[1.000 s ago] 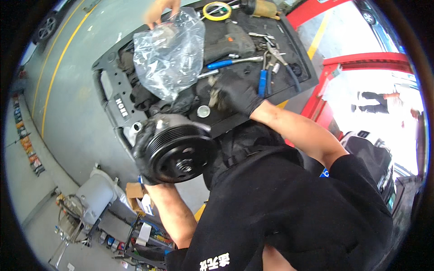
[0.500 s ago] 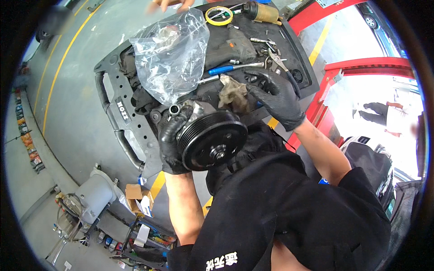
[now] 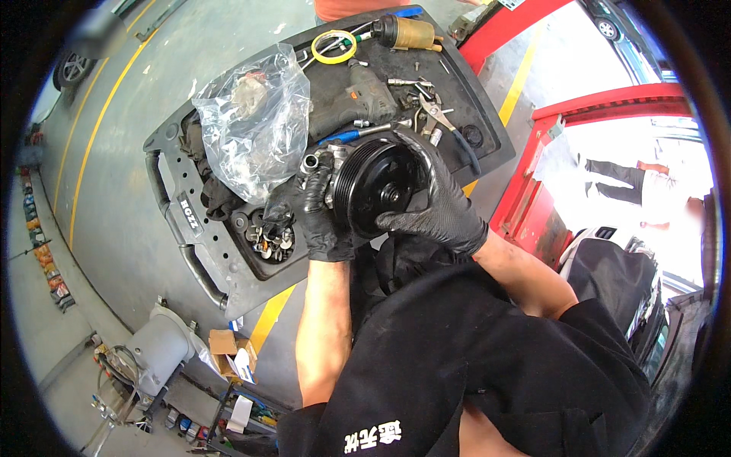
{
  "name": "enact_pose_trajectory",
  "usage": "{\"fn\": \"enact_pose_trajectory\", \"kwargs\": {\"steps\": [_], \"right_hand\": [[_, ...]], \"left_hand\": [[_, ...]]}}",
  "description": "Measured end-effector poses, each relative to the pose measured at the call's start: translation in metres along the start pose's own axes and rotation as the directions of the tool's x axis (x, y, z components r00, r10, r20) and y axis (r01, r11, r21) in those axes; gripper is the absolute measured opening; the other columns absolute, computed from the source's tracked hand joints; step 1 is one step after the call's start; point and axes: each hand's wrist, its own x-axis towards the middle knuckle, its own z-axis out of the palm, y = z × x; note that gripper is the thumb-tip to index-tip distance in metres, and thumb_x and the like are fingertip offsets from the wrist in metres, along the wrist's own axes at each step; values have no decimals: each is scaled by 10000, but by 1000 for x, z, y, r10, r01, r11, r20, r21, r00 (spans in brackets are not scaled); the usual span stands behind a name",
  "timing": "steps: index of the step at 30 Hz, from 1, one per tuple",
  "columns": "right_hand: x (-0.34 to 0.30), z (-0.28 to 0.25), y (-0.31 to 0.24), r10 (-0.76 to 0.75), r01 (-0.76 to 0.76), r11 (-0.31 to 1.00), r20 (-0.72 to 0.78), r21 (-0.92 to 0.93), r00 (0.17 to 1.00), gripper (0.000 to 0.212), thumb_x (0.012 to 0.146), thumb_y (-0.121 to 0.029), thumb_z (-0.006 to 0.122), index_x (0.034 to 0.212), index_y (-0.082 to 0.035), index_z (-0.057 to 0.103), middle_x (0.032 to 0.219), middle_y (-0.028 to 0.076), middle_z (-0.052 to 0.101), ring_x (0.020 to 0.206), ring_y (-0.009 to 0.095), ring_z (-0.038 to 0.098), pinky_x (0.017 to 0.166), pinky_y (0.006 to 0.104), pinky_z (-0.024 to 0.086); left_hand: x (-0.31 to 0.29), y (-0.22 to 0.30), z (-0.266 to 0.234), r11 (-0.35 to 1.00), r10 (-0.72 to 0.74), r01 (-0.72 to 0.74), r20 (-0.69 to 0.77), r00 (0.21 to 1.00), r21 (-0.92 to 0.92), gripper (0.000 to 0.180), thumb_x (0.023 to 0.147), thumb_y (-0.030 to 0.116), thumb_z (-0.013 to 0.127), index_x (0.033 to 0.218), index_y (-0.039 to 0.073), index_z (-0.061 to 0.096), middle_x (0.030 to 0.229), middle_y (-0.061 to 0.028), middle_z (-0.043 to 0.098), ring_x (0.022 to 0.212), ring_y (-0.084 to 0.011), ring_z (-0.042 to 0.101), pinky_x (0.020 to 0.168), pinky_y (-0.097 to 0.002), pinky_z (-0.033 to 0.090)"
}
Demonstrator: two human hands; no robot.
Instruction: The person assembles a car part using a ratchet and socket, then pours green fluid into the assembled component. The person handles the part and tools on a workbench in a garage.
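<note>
My left hand [image 3: 323,225], in a black glove, is wrapped round the metal body of a power steering pump [image 3: 373,183] with a large black ribbed pulley. The pump is held up above the near edge of the cart top, its pulley face turned to the right and toward me. Around the right side of the pulley curls my gloved right hand [image 3: 453,213], thumb on the near rim and fingers at the far rim. A short metal port [image 3: 310,161] points up from the pump beside my left fingers. The pump's underside is hidden.
On the black cart top [image 3: 228,292] lie a clear plastic bag [image 3: 255,126], a power tool [image 3: 354,103], pliers [image 3: 438,114], a yellow tape roll [image 3: 333,47], and a brown-and-black canister [image 3: 407,33]. Small hardware [image 3: 272,242] fills a corner tray. A red lift post [image 3: 525,206] stands right.
My right hand has moved left from beside the pump onto its pulley. The pump has turned and risen slightly. A rag on the cart is now out of sight. Another person's hand has left the far edge.
</note>
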Motion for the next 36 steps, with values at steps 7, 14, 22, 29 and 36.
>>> {"fn": "enact_pose_trajectory", "kwargs": {"steps": [7,14,22,29,36], "right_hand": [[11,9,-20,-161,127,885,-37,-448,986,1143,567,-480,929,1503,-80,408,1462,262,404,1364,476,379,1151,563,309],[11,9,-20,-171,147,853,-3,-501,985,1068,553,-400,931,1447,-67,452,1408,251,448,1325,454,410,1128,550,333],[-8,-10,11,-195,157,867,-31,-472,980,965,548,-344,931,1360,-53,499,1334,219,499,1262,424,458,1097,516,375],[-12,-16,24,-133,108,915,-38,-389,990,952,558,-299,928,1366,-55,489,1341,212,479,1266,415,468,1106,503,379],[-3,-21,29,-182,160,884,-8,-439,983,993,551,-283,919,1405,-56,466,1380,225,454,1300,431,430,1137,519,348]], "left_hand": [[2,-35,13,993,-29,28,-11,1000,-111,264,953,137,629,1186,13,643,1114,-151,701,959,-267,715,860,-405,619],[-16,-30,28,972,-95,82,-51,994,-220,257,910,118,682,1147,22,660,1076,-127,702,931,-233,706,844,-360,608],[-21,-39,32,981,-117,124,53,992,-147,313,848,-5,736,1150,42,668,1094,-60,700,955,-155,669,863,-306,561],[-21,-24,25,976,-179,192,128,975,-100,450,799,-78,639,1239,12,652,1153,-78,700,991,-164,677,878,-300,559],[-9,-23,-1,811,353,-385,156,923,441,631,717,-118,629,1332,19,594,1074,-144,682,975,-292,660,928,-389,522]]}}
